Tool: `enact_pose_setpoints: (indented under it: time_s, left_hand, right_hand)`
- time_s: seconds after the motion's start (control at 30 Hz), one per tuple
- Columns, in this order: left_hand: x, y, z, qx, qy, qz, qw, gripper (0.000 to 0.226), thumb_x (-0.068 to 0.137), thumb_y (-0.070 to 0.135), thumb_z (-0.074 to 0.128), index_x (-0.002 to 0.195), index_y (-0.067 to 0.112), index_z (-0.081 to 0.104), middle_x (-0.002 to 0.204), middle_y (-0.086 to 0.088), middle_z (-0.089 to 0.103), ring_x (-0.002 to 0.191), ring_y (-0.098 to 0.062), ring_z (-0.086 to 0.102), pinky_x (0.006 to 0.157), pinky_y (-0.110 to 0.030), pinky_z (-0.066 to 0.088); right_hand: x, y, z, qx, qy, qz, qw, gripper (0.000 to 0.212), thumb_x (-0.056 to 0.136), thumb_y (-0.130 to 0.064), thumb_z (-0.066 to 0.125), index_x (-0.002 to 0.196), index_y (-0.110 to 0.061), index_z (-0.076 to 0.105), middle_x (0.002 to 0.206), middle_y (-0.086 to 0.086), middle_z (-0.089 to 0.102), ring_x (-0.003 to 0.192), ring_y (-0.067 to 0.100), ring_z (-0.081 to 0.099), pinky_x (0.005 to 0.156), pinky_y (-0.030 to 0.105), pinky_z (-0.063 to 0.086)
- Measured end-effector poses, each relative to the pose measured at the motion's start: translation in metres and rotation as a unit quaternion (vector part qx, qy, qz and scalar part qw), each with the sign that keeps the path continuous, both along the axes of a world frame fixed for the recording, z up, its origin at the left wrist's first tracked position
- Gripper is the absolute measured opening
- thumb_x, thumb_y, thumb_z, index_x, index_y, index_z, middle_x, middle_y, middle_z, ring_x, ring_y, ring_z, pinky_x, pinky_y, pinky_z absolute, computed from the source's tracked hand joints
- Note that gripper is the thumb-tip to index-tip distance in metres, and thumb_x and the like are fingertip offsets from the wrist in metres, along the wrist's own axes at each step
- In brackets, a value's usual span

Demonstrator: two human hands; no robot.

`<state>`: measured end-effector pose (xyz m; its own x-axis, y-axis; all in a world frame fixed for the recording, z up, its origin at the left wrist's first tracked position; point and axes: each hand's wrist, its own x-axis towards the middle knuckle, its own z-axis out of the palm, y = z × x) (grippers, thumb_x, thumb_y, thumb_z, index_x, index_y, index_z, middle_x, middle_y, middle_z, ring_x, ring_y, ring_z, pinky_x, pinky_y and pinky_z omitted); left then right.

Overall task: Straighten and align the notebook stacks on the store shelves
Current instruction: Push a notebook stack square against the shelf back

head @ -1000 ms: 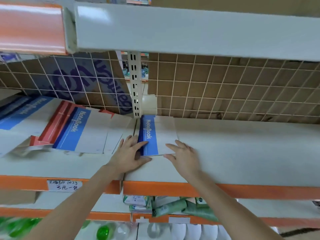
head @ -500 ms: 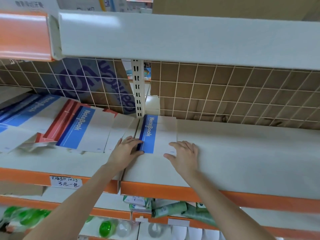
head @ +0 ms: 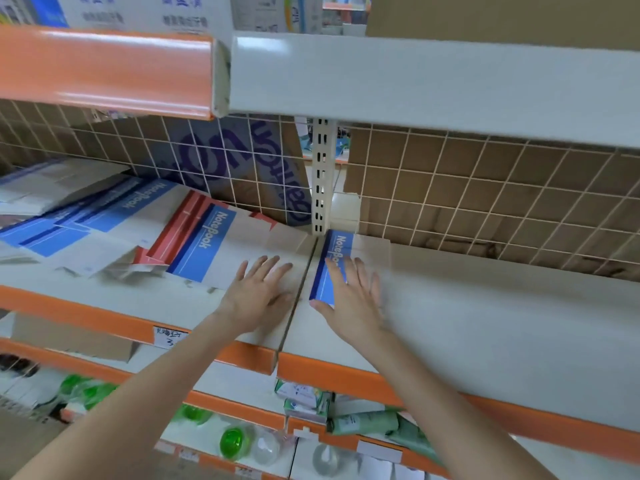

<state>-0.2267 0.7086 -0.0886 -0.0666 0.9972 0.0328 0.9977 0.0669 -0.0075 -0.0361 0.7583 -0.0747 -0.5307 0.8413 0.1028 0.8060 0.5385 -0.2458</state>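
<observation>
A notebook point(head: 337, 249) with a blue spine strip and pale cover lies flat on the right shelf section point(head: 485, 313), just right of the seam between sections. My right hand point(head: 353, 292) lies on it with straight, spread fingers, covering most of its front half. My left hand point(head: 261, 289) rests flat with spread fingers on the left section, at the front corner of a blue-and-red notebook pile point(head: 204, 244). Further left, more blue notebooks point(head: 86, 216) lie fanned and crooked, some with bent corners.
A wire grid back panel point(head: 467, 202) with cardboard behind it closes the shelf. A slotted upright post point(head: 322, 178) stands at the seam. The upper shelf edge point(head: 415, 81) hangs low overhead. Green bottles and packets point(head: 367, 420) fill the shelf below.
My left hand has slid left off the single notebook onto the left section. My right hand has moved up onto the notebook. The view has shifted, bringing more of the left piles in.
</observation>
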Motion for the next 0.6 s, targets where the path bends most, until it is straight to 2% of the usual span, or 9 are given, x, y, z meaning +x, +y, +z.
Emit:
enact_pose_setpoints:
  time_s: [0.1, 0.23, 0.33, 0.4, 0.47, 0.6]
  left_hand:
    - [-0.052, -0.020, 0.008, -0.031, 0.058, 0.032, 0.997, 0.072, 0.091, 0.061, 0.028, 0.150, 0.031, -0.001, 0.159, -0.003, -0.003, 0.146, -0.025, -0.001, 0.116, -0.047, 0.000]
    - [-0.111, -0.036, 0.014, -0.093, 0.146, 0.061, 0.983, 0.088, 0.087, 0.069, 0.033, 0.147, 0.030, -0.017, 0.157, -0.007, -0.017, 0.145, -0.030, -0.009, 0.114, -0.050, -0.003]
    - [-0.134, -0.039, 0.017, -0.098, 0.155, 0.051, 0.982, 0.079, 0.093, 0.061, 0.031, 0.148, 0.029, -0.015, 0.157, -0.004, -0.017, 0.145, -0.027, -0.010, 0.115, -0.048, -0.006]
    - [-0.143, -0.039, 0.017, -0.097, 0.173, 0.032, 0.980, 0.069, 0.098, 0.049, 0.031, 0.149, 0.029, -0.012, 0.158, -0.002, -0.014, 0.145, -0.024, -0.009, 0.115, -0.046, -0.007]
    - [-0.149, -0.038, 0.014, -0.087, 0.184, 0.016, 0.979, 0.062, 0.102, 0.039, 0.028, 0.149, 0.028, -0.010, 0.158, -0.002, -0.010, 0.146, -0.022, -0.006, 0.115, -0.045, -0.007]
    - [-0.154, -0.041, 0.010, -0.045, 0.182, -0.018, 0.982, 0.056, 0.102, 0.033, 0.024, 0.150, 0.028, -0.004, 0.159, -0.002, -0.004, 0.146, -0.022, -0.001, 0.116, -0.044, -0.006]
  right_hand:
    - [-0.042, -0.014, 0.000, -0.023, 0.008, 0.053, 0.998, 0.079, 0.092, -0.053, 0.047, 0.152, -0.021, 0.005, 0.158, 0.005, 0.005, 0.146, 0.024, -0.004, 0.115, 0.050, 0.002]
    - [-0.099, -0.026, -0.009, -0.064, -0.008, 0.079, 0.995, 0.088, 0.091, -0.053, 0.050, 0.152, -0.021, -0.005, 0.159, 0.006, -0.011, 0.145, 0.024, -0.015, 0.114, 0.051, -0.006]
    - [-0.135, -0.029, -0.017, -0.087, -0.026, 0.076, 0.993, 0.094, 0.089, -0.057, 0.050, 0.151, -0.021, -0.011, 0.157, 0.007, -0.020, 0.143, 0.026, -0.023, 0.113, 0.052, -0.011]
    - [-0.155, -0.029, -0.022, -0.099, -0.037, 0.070, 0.992, 0.096, 0.088, -0.059, 0.050, 0.150, -0.021, -0.013, 0.157, 0.008, -0.022, 0.143, 0.027, -0.024, 0.112, 0.052, -0.013]
    - [-0.166, -0.028, -0.028, -0.108, -0.036, 0.056, 0.992, 0.089, 0.091, -0.058, 0.045, 0.151, -0.022, -0.009, 0.158, 0.007, -0.017, 0.144, 0.027, -0.020, 0.112, 0.053, -0.012]
    - [-0.172, -0.031, -0.040, -0.081, -0.026, 0.020, 0.996, 0.062, 0.100, -0.046, 0.029, 0.152, -0.025, 0.002, 0.160, 0.002, 0.000, 0.146, 0.024, -0.002, 0.113, 0.055, -0.003]
